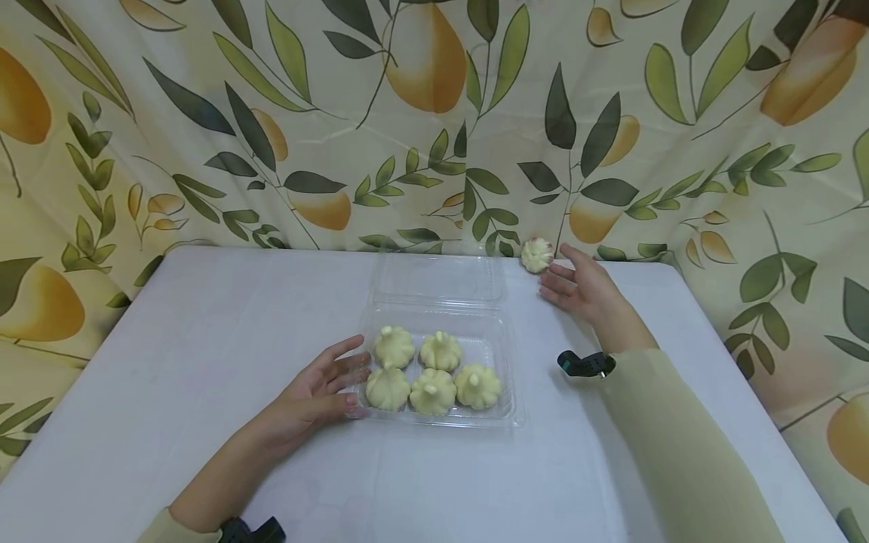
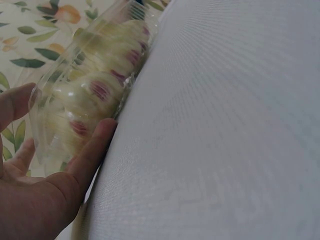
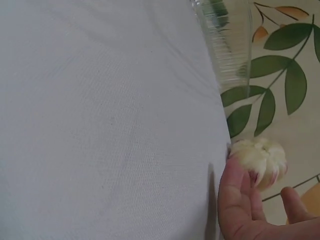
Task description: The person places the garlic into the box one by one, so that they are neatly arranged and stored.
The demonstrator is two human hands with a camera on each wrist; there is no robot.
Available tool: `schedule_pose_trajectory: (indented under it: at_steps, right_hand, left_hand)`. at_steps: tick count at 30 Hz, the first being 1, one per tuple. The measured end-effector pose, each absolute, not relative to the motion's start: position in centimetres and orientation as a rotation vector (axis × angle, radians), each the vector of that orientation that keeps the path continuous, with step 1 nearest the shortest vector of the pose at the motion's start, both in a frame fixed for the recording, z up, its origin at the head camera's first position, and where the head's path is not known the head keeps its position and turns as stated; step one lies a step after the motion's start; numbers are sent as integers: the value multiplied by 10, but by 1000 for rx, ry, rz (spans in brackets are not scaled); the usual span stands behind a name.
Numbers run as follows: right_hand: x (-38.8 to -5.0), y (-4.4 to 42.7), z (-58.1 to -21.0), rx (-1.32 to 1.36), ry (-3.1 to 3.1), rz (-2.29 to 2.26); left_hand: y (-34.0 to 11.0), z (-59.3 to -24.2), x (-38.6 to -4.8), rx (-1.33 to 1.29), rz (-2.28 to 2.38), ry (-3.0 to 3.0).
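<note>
On the white table a clear plastic clamshell box [image 1: 444, 419] lies with its lid [image 1: 437, 277] folded back. Several pale garlic bulbs [image 1: 433, 391] sit inside, two at the back and the others in front; the left wrist view shows purple patches on these bulbs [image 2: 100, 90]. My left hand [image 1: 315, 392] rests against the box's left end, its fingers spread and the thumb at the front corner. At the table's far edge is a single garlic bulb [image 1: 537, 255]. Beside its right side my right hand [image 1: 584, 290] has its fingers extended, the fingertips at or touching the bulb [image 3: 260, 160].
White cloth covers the table [image 1: 204, 339]. A curtain [image 1: 421, 151] printed with fruit and leaves hangs right behind the far edge. Dark wrist devices [image 1: 587, 365] are strapped to both forearms.
</note>
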State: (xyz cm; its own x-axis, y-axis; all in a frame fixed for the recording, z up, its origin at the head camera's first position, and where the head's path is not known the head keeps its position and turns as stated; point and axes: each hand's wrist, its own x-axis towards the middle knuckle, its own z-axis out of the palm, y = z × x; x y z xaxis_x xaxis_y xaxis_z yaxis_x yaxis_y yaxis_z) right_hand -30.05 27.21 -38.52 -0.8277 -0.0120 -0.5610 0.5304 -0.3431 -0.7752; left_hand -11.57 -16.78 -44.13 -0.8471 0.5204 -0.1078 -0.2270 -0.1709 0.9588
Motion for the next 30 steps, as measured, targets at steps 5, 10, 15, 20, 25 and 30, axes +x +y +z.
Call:
schedule_pose_trajectory:
  at_steps: [5, 10, 15, 20, 25, 30]
  right_hand:
    - [-308, 269, -390, 663, 1451, -2254]
    - [-317, 266, -392, 652, 1366, -2290]
    - [-328, 260, -391, 580, 1593, -2153]
    - [-335, 256, -386, 590, 1649, -2061]
    - [-338, 253, -383, 589, 1659, -2039]
    - [-338, 253, -387, 584, 1698, -2057]
  left_hand:
    - [-169, -442, -116, 338, 2059, 1616]
    - [-169, -442, -116, 335, 2062, 1613]
    - [-169, -442, -116, 330, 2061, 1616]
    - [-167, -440, -117, 296, 2050, 1630]
    - [-167, -440, -117, 289, 2048, 1632]
    - [-167, -441, -117, 307, 2062, 1617]
